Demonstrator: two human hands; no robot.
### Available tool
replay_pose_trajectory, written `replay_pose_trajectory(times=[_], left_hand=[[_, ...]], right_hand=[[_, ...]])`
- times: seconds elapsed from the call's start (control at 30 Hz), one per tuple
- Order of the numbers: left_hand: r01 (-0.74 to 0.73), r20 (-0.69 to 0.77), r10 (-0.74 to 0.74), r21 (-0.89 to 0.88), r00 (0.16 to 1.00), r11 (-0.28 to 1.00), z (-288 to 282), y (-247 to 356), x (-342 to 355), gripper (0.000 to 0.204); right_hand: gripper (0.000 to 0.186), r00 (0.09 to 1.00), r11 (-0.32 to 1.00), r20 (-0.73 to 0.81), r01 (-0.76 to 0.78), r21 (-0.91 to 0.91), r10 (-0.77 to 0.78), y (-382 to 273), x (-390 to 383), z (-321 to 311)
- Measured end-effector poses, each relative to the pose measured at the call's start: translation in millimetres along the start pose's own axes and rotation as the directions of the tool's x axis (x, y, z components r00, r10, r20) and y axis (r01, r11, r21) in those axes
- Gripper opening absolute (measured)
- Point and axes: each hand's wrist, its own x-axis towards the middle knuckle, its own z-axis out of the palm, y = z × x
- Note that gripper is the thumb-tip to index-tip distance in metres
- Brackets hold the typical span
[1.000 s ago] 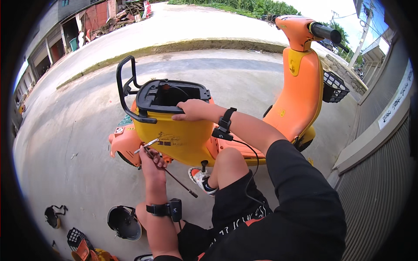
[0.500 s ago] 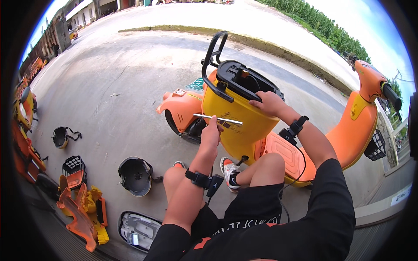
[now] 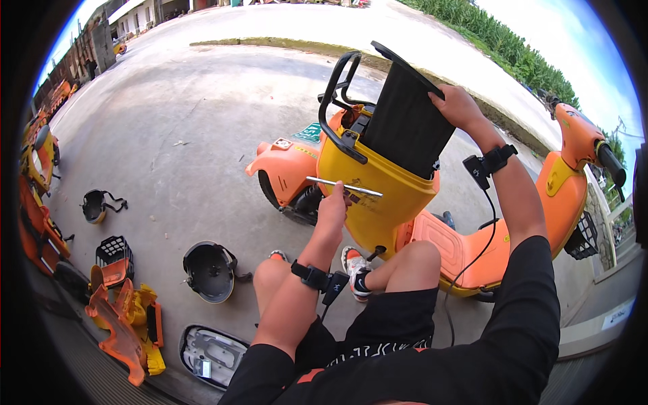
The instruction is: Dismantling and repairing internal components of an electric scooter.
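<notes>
A yellow and orange scooter (image 3: 385, 216) stands in front of me, its seat off. My right hand (image 3: 461, 108) grips the rim of a black storage bucket (image 3: 408, 121) at its right end. The bucket is tilted and raised most of the way out of the yellow body, its lower end still within the opening. My left hand (image 3: 333, 209) is closed around a slim silver metal rod (image 3: 364, 190), held across the front of the yellow panel. Behind the opening rises the black grab rail (image 3: 331, 91).
On the concrete at left lie two upturned helmets (image 3: 209, 272) (image 3: 94, 206), a black basket (image 3: 115, 252) and orange and yellow body panels (image 3: 121, 331). A seat (image 3: 210, 356) lies underside up near my legs. More scooters (image 3: 40, 162) line the far left.
My right hand has moved up and to the right, pulling the black bucket upward and tilting it out of the scooter body. My left hand keeps the metal rod, shifted slightly right.
</notes>
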Motion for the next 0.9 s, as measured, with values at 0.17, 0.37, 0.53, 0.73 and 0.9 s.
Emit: replay_pose_trajectory(times=[0.17,0.37,0.53,0.73,0.9], left_hand=[[0.055,0.030,-0.055,-0.005,0.998,0.998,5,1,1,0.047],[0.034,0.122,-0.029,-0.044,0.992,0.998,2,-1,7,0.046],[0.012,0.223,0.009,-0.093,0.975,0.996,-1,0,8,0.046],[-0.045,0.138,0.089,-0.294,0.986,0.955,3,6,1,0.049],[-0.089,-0.038,0.082,-0.226,0.996,0.970,-24,10,-5,0.051]], right_hand=[[0.045,0.963,0.999,-0.269,-0.025,-0.038,0.013,42,9,-88],[0.049,0.933,0.993,-0.350,-0.108,-0.052,0.083,61,-49,-232],[0.044,0.920,0.969,-0.334,-0.147,0.199,0.208,9,-155,-240],[0.023,0.868,0.997,-0.492,0.072,-0.002,-0.064,-83,-220,-141],[0.034,0.919,0.975,-0.365,0.196,0.103,-0.147,-123,-251,-63]])
